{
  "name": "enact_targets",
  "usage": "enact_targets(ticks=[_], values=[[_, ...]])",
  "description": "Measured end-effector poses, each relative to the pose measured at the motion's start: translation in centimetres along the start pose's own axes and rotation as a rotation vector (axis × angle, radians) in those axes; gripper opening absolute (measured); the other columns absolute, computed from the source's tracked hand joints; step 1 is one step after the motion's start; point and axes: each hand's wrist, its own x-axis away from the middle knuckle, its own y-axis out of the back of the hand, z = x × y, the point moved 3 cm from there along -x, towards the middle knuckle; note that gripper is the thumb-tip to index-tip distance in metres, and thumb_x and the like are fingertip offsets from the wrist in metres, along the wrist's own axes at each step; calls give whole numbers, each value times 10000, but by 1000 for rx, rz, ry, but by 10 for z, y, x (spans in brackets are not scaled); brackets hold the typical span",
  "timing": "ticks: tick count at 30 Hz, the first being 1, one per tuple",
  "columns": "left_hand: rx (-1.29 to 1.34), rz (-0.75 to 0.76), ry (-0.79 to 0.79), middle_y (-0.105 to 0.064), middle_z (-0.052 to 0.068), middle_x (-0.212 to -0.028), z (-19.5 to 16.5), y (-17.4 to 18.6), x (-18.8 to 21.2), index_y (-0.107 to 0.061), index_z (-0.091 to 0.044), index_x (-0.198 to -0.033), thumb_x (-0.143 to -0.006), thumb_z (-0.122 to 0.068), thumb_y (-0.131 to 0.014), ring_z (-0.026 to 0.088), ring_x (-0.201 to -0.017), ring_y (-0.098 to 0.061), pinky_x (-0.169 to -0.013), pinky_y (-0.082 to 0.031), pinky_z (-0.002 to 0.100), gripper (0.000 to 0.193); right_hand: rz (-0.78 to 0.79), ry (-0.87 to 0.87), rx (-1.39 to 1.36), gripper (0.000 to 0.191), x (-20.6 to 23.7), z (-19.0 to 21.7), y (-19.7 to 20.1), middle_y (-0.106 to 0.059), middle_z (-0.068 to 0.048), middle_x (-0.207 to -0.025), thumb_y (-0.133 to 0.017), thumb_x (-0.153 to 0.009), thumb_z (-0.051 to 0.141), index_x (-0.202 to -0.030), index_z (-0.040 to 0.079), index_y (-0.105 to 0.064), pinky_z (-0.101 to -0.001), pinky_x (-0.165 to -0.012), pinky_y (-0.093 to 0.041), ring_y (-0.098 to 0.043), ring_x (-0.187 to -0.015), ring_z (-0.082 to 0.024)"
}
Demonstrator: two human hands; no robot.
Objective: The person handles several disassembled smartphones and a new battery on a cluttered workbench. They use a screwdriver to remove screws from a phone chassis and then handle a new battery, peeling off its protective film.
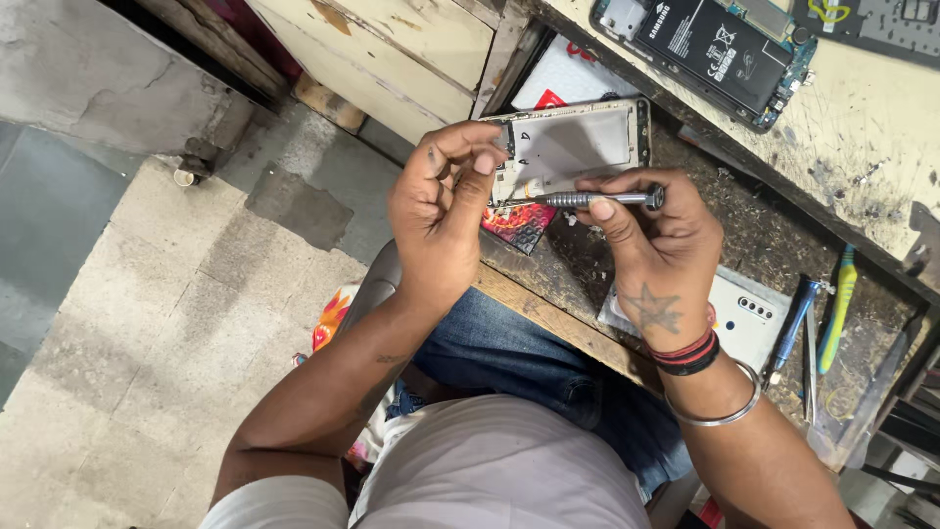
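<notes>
Right hand (658, 240) holds screwdriver (586, 200); left hand (443, 211) steadies phone frame (573, 142)

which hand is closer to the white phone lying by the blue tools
Right. The right hand, holding the screwdriver, has its wrist just over the white phone. The left hand is farther off, across the phone frame on the workbench.

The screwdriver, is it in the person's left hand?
No, the right hand holds the slim grey screwdriver, its tip pointing at the phone frame that the left hand steadies.
</notes>
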Motion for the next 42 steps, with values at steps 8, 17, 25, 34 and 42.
enact_targets(ticks=[8,17,25,34,42], values=[[-336,104,-72,-723,51,-1141,-19,-9,-8,-668,-29,-1288,-1093,-115,-651,88,-1049,-670,-999,-547,261,213,-86,-8,-95,165,3,2,16,-709,-167,-1166,-685,-1076,37,-1179,-16,-568,-346,-942,-659,-733,-1133,-229],[-855,337,-426,-755,58,-1150,-35,-36,-7,-750,-120,-1149,-846,-204,-862,254,-1137,-687,-1060,-517,426,334,-215,21,-89,176,12,12,44,-736,-176,-1100,-698,-1115,106,-1185,3,-575,-321,-878,-651,-743,-987,-198],[-869,289,-442,-770,35,-994,-27,-36,-2,-789,-119,-992,-837,-142,-880,205,-1038,-726,-1044,-515,425,182,-197,17,-125,194,16,12,48,-738,-180,-1086,-709,-1102,116,-1183,1,-576,-318,-861,-649,-741,-972,-195],[-862,300,-401,-775,30,-962,-24,-34,-1,-781,-126,-943,-831,-130,-883,187,-1007,-742,-1061,-492,439,151,-195,2,-86,189,17,14,48,-736,-173,-1078,-704,-1100,107,-1172,-3,-568,-333,-911,-649,-739,-972,-190],[-862,293,-390,-771,30,-941,-23,-34,0,-778,-131,-934,-811,-149,-892,190,-995,-744,-1055,-494,431,169,-170,22,-41,187,17,20,44,-720,-159,-1125,-693,-1096,92,-1171,-13,-558,-332,-910,-655,-734,-1036,-202]])
